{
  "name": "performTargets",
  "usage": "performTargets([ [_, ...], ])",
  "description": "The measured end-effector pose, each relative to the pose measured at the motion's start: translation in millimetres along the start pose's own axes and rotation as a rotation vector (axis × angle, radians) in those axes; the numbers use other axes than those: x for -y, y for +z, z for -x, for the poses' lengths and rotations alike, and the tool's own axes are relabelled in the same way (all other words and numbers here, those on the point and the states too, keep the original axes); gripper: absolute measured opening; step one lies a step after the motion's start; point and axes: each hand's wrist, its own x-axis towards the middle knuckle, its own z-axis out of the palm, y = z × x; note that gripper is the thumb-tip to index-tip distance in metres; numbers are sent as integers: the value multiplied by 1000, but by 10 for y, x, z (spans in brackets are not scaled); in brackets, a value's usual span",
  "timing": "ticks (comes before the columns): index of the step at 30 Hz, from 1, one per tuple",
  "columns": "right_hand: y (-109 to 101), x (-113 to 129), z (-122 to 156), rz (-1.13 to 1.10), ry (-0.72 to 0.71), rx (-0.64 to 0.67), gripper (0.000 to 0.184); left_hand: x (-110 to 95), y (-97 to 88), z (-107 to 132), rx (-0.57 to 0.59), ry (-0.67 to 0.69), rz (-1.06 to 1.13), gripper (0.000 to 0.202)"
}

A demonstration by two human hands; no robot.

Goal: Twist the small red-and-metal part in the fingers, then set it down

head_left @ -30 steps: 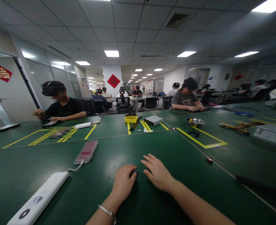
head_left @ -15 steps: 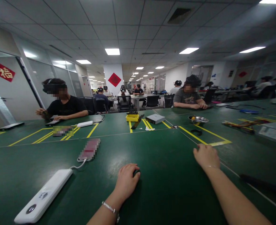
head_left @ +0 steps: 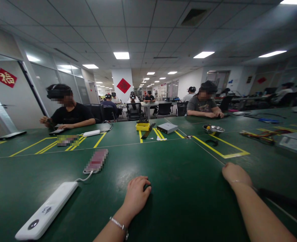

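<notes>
Head view, left hand: your left hand (head_left: 137, 196) lies palm down on the green table (head_left: 183, 174), fingers curved over a small dark object (head_left: 146, 187) at the fingertips. Only a sliver of it shows, so you cannot tell whether it is gripped or merely covered.
Head view, right hand: your right hand (head_left: 235, 174) sits well apart to the right, curled loosely, knuckles up, by the table seam. Whether anything is under it is hidden.
Doing it well: judged from this, press lightly with the left fingertips so the small piece does not skid on the smooth top, and look down; both hands sit low in the picture.
Edges: a long dark bar (head_left: 279, 198) lies just beside your right wrist. The white power bank (head_left: 47, 210) and its cable (head_left: 81, 179) to the phone (head_left: 96, 161) lie to your left.
Open room: bare green between your hands and ahead up to the yellow tape lines (head_left: 224, 151).
Others: a co-worker's hands (head_left: 215, 114) stay on the far side, near the metal bowl (head_left: 213, 129).
</notes>
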Motion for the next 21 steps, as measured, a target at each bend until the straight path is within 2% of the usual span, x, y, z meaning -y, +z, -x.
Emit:
performTargets([
  [3, -44, 47, 20, 48, 41, 105, 31, 6, 12, -10, 9, -2, -18, 20],
  [6, -97, 94, 51, 63, 81, 151, 35, 11, 22, -20, 23, -6, -45, 21],
  [10, -172, 194, 112, 50, 101, 132, 38, 4, 17, -23, 40, -24, -61, 21],
  [12, -209, 323, 174, 26, 54, 106, 38, 8, 16, -21, 38, -27, -49, 21],
  [14, -230, 536, 286, -31, -44, 89, 37, 20, 21, -19, 30, -25, -35, 21],
  [16, -221, 823, 471, -149, -176, 135, 34, 28, 32, -15, 16, -18, -28, 20],
  [21, -60, 1578, 1249, -549, -457, 523, 22, -35, 56, 18, 8, 27, 2, 31],
])
